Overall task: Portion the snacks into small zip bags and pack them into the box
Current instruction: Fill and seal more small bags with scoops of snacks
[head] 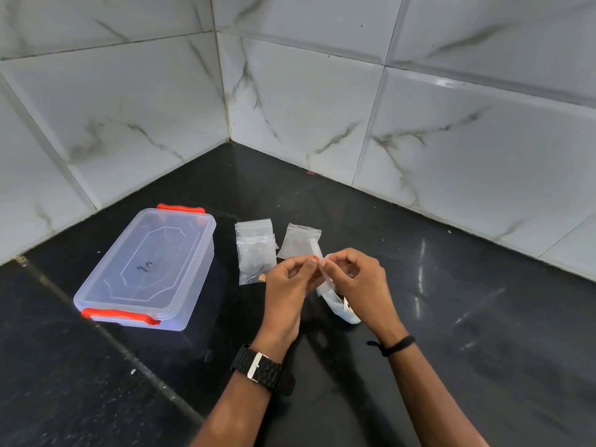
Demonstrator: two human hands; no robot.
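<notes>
Both hands up over the black glossy table (419, 366). My left hand (287, 285) and right hand (358, 279) each have a fingertip grip pinching the top edge of a small whitish plastic snack packet (338, 304), brownish bits low inside, bottom near the table. Looks like opening step. Risks: uneven pull = film rips, snacks spill onto table; thin slick edge could slip out. Empty clear zip bags: stack (256, 253) + single (298, 241) just beyond hands. Clear rectangular plastic box w/ orange clips (148, 269) to the left, lid on, nothing packed afaict.

black stone counter (483, 366), white marbled wall tiles (322, 91)
</notes>
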